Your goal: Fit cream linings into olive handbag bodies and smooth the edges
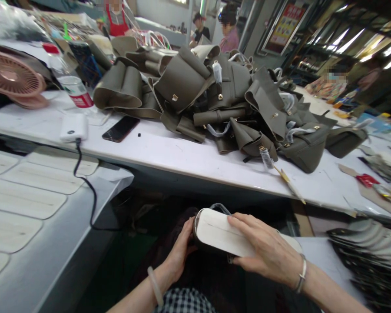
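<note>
A long, round-ended piece with a cream face (pixel 221 230) and dark sides is held over the lap, below the table edge. My left hand (pixel 180 250) wraps around its left end, fingers against the side. Across the top of the piece lies my right hand (pixel 263 245), its thumb at the near edge and fingers on the cream face. A clear plastic-wrapped loop shows behind the piece. The right palm hides part of the cream face.
Grey-green leather bag parts (pixel 185 80) are heaped on the white table (pixel 169 152). A phone (pixel 120 128), power bank (pixel 74 128), bottle (pixel 74 89) and pink fan (pixel 13 78) sit left. Cream panels (pixel 26 198) lie lower left, stacked dark pieces (pixel 371 261) lower right. People are behind.
</note>
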Tool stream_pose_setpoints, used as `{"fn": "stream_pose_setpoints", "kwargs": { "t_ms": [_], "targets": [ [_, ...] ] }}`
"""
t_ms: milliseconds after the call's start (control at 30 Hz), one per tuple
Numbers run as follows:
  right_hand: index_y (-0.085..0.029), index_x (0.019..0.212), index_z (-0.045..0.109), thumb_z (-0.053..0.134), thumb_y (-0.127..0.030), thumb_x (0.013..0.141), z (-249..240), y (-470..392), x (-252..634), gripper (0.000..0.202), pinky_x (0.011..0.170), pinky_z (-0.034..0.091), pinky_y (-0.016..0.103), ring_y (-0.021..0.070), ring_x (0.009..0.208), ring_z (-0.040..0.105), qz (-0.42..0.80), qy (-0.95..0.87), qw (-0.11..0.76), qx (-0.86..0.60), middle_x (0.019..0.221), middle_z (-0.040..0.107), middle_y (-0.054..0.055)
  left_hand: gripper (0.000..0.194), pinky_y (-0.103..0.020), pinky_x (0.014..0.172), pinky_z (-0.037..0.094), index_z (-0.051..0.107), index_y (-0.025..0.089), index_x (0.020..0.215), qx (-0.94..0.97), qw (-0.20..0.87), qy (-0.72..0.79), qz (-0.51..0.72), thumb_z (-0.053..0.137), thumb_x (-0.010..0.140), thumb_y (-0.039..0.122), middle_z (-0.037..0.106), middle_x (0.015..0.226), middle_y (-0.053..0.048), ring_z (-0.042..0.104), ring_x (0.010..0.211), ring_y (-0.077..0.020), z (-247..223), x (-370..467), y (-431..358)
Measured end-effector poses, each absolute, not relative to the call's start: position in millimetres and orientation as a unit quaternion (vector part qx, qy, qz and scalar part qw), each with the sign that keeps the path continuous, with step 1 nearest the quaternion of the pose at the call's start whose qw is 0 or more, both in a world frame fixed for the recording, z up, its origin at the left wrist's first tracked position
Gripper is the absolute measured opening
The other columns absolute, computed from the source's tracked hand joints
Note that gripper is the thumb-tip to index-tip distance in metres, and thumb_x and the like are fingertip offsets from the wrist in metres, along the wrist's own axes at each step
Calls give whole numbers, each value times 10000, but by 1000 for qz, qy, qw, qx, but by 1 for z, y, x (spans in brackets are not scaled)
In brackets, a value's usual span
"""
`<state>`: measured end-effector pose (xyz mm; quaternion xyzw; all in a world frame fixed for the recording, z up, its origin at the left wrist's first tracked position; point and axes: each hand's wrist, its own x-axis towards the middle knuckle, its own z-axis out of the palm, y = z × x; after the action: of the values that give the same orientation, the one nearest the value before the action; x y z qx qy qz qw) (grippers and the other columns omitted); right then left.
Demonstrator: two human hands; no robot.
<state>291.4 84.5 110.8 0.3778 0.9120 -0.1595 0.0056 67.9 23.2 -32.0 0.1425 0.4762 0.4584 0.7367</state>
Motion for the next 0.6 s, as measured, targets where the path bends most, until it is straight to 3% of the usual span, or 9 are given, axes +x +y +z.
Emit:
{"fn": "stream_pose_setpoints", "kwargs": {
  "t_ms": [100,200,333,467,600],
  "targets": [
    [-224,1462,413,793,-337,748,109,81,298,817,1015,501,464,338,1291,471,-160,911,5,381,1498,363,167,664,-475,1033,416,502,307,1399,137,742,470,458,468,869,705,498,1489,-64,426,1367,-322,-32,68,24],
    [-237,1498,383,675,-471,870,104,82,302,731,1031,488,484,331,1316,442,-162,919,0,360,1493,372,164,667,-477,1038,413,476,310,1419,143,739,468,462,453,879,701,483,1501,-67,413,1380,-321,-30,68,24],
    [-280,1442,475,492,-338,991,100,91,300,455,1042,448,560,323,1315,432,-98,928,-5,360,1518,385,119,595,-451,1019,431,479,349,1412,155,735,471,462,431,909,665,443,1532,-25,387,1398,-299,-28,67,25],
    [-263,1409,512,555,-299,952,97,97,296,460,1028,425,619,362,1329,403,-46,939,10,342,1536,384,95,591,-453,1001,449,475,350,1418,159,737,465,464,419,917,659,452,1525,-30,385,1398,-303,-32,68,26],
    [-187,1403,501,531,-243,955,90,95,295,452,1034,460,549,323,1362,381,-72,945,-23,320,1523,410,94,608,-457,1021,437,459,334,1433,154,737,462,469,430,916,653,430,1540,-40,359,1415,-311,-37,69,26]
  ]
}}
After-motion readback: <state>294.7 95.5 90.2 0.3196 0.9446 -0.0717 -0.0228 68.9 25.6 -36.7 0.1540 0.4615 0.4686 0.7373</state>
